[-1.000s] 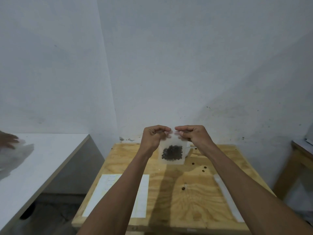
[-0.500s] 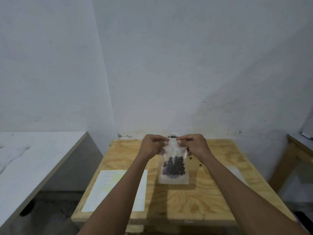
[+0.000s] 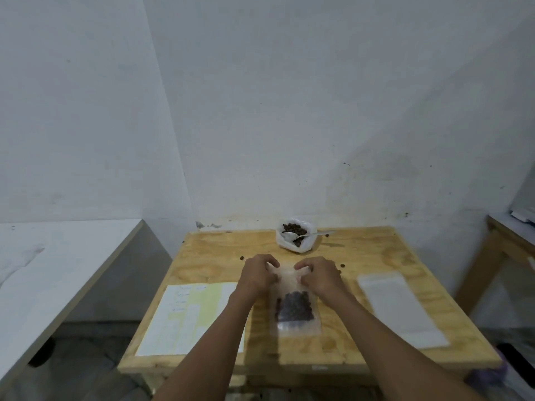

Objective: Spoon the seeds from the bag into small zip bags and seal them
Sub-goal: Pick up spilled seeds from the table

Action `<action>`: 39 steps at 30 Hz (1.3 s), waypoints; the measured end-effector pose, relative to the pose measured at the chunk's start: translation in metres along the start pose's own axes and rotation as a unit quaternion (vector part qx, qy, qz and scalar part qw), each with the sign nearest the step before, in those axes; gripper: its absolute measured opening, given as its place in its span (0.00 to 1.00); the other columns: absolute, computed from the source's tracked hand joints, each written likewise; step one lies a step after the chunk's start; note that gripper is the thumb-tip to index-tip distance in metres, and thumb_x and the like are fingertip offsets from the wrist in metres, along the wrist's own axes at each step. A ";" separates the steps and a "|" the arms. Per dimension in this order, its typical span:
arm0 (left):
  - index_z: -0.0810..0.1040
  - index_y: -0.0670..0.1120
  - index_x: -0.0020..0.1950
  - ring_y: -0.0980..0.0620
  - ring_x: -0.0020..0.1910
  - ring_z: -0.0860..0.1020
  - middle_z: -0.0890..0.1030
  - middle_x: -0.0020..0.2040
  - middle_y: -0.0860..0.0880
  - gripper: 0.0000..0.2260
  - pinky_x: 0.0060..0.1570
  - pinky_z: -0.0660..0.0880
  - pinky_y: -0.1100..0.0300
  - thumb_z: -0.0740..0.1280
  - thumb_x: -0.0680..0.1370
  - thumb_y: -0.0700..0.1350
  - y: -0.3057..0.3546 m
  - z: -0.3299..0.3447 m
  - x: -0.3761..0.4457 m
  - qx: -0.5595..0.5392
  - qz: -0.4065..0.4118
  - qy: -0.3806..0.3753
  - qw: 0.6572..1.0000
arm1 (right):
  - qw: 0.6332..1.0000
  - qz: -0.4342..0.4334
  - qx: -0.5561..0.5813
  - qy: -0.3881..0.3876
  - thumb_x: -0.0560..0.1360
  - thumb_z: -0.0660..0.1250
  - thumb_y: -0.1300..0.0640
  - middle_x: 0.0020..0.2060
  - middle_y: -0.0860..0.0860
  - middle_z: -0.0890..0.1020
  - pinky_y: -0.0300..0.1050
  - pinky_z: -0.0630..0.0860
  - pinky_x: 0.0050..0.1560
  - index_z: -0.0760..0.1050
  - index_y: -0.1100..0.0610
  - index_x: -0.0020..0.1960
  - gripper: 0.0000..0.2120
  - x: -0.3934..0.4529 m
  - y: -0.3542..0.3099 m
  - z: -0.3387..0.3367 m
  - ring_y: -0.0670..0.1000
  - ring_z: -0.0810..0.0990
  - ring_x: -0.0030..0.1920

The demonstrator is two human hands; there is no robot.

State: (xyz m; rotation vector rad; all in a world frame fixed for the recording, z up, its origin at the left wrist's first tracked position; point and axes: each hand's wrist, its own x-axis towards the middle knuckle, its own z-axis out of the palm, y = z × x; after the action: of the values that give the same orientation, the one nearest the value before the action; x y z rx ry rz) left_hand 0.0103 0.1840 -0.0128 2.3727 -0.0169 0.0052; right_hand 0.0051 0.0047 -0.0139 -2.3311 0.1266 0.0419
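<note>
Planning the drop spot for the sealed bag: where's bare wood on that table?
Free: the far left corner beyond the white-and-yellow paper sheet, and the far right corner beyond the clear flat plastic bags. Crowded: the centre, where both hands pinch the small seed-filled zip bag.

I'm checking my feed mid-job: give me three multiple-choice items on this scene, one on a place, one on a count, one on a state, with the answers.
1. Where does the spoon lie?
A. on the sheet of paper
B. in the open seed bag at the table's far edge
C. in the right hand

2. How many hands are on the small zip bag?
A. none
B. one
C. two

3. How is the small zip bag placed?
A. lying on the table with seeds in its lower part
B. hanging empty in the air
C. tucked inside the seed bag

Answers:
1 B, its bowl rests in the seed bag.
2 C, the left hand and right hand both pinch its top.
3 A, the small zip bag lies flat on the table, dark seeds showing through.
</note>
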 end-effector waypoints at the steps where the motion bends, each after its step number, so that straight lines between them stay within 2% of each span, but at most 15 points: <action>1: 0.84 0.46 0.58 0.51 0.47 0.78 0.80 0.50 0.46 0.14 0.46 0.75 0.61 0.77 0.73 0.40 0.001 0.001 0.000 0.019 -0.002 -0.008 1.000 | 1.000 0.002 -0.020 0.006 0.73 0.77 0.56 0.54 0.50 0.84 0.43 0.78 0.49 0.85 0.45 0.53 0.11 -0.001 -0.001 0.000 0.51 0.83 0.52; 3: 0.83 0.48 0.60 0.48 0.55 0.78 0.79 0.57 0.45 0.16 0.51 0.74 0.59 0.78 0.73 0.43 0.004 0.004 0.001 0.061 0.002 -0.008 0.998 | 0.999 0.006 -0.040 0.016 0.73 0.77 0.54 0.54 0.49 0.85 0.42 0.77 0.46 0.85 0.44 0.53 0.10 -0.001 -0.003 -0.001 0.51 0.83 0.52; 7: 0.82 0.49 0.61 0.44 0.65 0.72 0.75 0.63 0.44 0.14 0.57 0.73 0.53 0.75 0.76 0.47 0.024 0.009 0.000 0.103 0.030 0.033 0.994 | 0.998 -0.004 -0.031 0.046 0.73 0.77 0.53 0.54 0.48 0.84 0.46 0.79 0.52 0.84 0.46 0.54 0.10 0.000 -0.003 -0.021 0.51 0.83 0.53; 12: 0.84 0.47 0.56 0.46 0.54 0.81 0.83 0.54 0.45 0.10 0.51 0.76 0.55 0.75 0.76 0.48 0.077 0.040 -0.004 0.060 0.068 0.026 0.996 | 0.993 0.047 -0.011 0.104 0.73 0.77 0.53 0.49 0.50 0.86 0.49 0.82 0.49 0.84 0.48 0.49 0.06 -0.002 0.018 -0.077 0.53 0.85 0.46; 15: 0.82 0.45 0.57 0.45 0.52 0.82 0.84 0.52 0.43 0.13 0.50 0.77 0.54 0.75 0.76 0.49 0.112 0.071 -0.009 0.032 0.078 -0.010 0.996 | 0.985 0.090 -0.044 0.138 0.74 0.76 0.55 0.53 0.51 0.84 0.45 0.78 0.48 0.82 0.50 0.48 0.04 -0.010 0.045 -0.115 0.55 0.83 0.52; 17: 0.81 0.43 0.60 0.44 0.55 0.82 0.83 0.55 0.42 0.16 0.51 0.76 0.54 0.74 0.77 0.50 0.129 0.093 -0.013 0.024 0.072 -0.030 0.997 | 0.980 0.128 -0.061 0.137 0.74 0.75 0.56 0.54 0.54 0.84 0.48 0.79 0.50 0.83 0.53 0.47 0.04 -0.016 0.065 -0.134 0.58 0.83 0.54; 19: 0.78 0.41 0.66 0.43 0.60 0.80 0.81 0.62 0.42 0.20 0.55 0.75 0.54 0.73 0.78 0.51 0.141 0.112 -0.017 0.023 0.050 -0.045 0.997 | 0.976 0.160 -0.090 0.121 0.75 0.75 0.54 0.55 0.56 0.84 0.49 0.80 0.52 0.84 0.57 0.53 0.09 -0.023 0.083 -0.145 0.60 0.82 0.55; 21: 0.75 0.39 0.68 0.43 0.62 0.78 0.78 0.65 0.41 0.24 0.56 0.75 0.53 0.73 0.78 0.52 0.148 0.126 -0.021 0.030 0.022 -0.051 0.998 | 0.971 0.179 -0.113 0.110 0.75 0.74 0.51 0.58 0.56 0.83 0.48 0.78 0.50 0.82 0.57 0.59 0.16 -0.030 0.096 -0.148 0.59 0.82 0.57; 23: 0.74 0.40 0.66 0.45 0.56 0.78 0.78 0.56 0.45 0.23 0.53 0.75 0.53 0.73 0.78 0.53 0.154 0.135 -0.024 0.038 0.006 -0.061 0.997 | 0.971 0.184 -0.113 0.105 0.76 0.74 0.50 0.61 0.56 0.81 0.46 0.76 0.48 0.80 0.57 0.62 0.18 -0.034 0.107 -0.146 0.58 0.81 0.59; 25: 0.73 0.44 0.60 0.48 0.49 0.73 0.70 0.44 0.51 0.17 0.50 0.76 0.53 0.74 0.78 0.51 0.159 0.142 -0.028 0.043 0.003 -0.065 0.997 | 0.972 0.184 -0.108 0.098 0.77 0.73 0.52 0.61 0.56 0.81 0.45 0.74 0.47 0.79 0.57 0.63 0.17 -0.037 0.111 -0.142 0.58 0.80 0.60; 26: 0.71 0.46 0.56 0.49 0.47 0.72 0.66 0.42 0.53 0.15 0.50 0.76 0.52 0.74 0.78 0.49 0.161 0.144 -0.030 0.046 0.000 -0.063 0.997 | 0.972 0.184 -0.108 0.097 0.77 0.72 0.53 0.61 0.56 0.81 0.45 0.73 0.47 0.79 0.57 0.63 0.16 -0.038 0.112 -0.139 0.58 0.80 0.60; 28: 0.71 0.45 0.55 0.48 0.47 0.73 0.69 0.45 0.51 0.14 0.46 0.76 0.52 0.73 0.78 0.47 0.163 0.147 -0.033 0.055 -0.001 -0.053 0.997 | 0.971 0.182 -0.117 0.105 0.78 0.70 0.54 0.62 0.55 0.81 0.45 0.73 0.47 0.78 0.55 0.64 0.15 -0.040 0.113 -0.134 0.59 0.80 0.60; 31: 0.74 0.42 0.59 0.46 0.50 0.75 0.75 0.53 0.45 0.15 0.42 0.70 0.55 0.73 0.78 0.46 0.165 0.151 -0.034 0.057 -0.007 -0.021 0.998 | 0.969 0.170 -0.132 0.118 0.78 0.69 0.55 0.62 0.54 0.81 0.46 0.75 0.48 0.78 0.54 0.64 0.15 -0.041 0.115 -0.129 0.58 0.80 0.59; 35: 0.71 0.44 0.51 0.47 0.47 0.75 0.73 0.49 0.47 0.11 0.40 0.70 0.55 0.72 0.77 0.44 0.171 0.152 -0.038 0.052 -0.014 0.007 0.999 | 0.968 0.165 -0.146 0.124 0.78 0.69 0.55 0.62 0.54 0.81 0.49 0.78 0.55 0.78 0.53 0.66 0.16 -0.043 0.113 -0.130 0.59 0.80 0.59; 39: 0.77 0.41 0.55 0.45 0.48 0.78 0.78 0.50 0.45 0.10 0.40 0.70 0.56 0.72 0.76 0.42 0.179 0.152 -0.040 0.053 -0.019 0.027 0.998 | 0.961 0.170 -0.177 0.126 0.79 0.67 0.55 0.64 0.55 0.80 0.54 0.73 0.62 0.76 0.52 0.67 0.17 -0.044 0.105 -0.131 0.60 0.77 0.64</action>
State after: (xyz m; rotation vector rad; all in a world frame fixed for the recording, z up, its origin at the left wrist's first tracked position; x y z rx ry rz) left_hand -0.0324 -0.0500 0.0023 2.4777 0.0560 0.0541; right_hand -0.0506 -0.1590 0.0041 -2.6364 0.6981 -0.0668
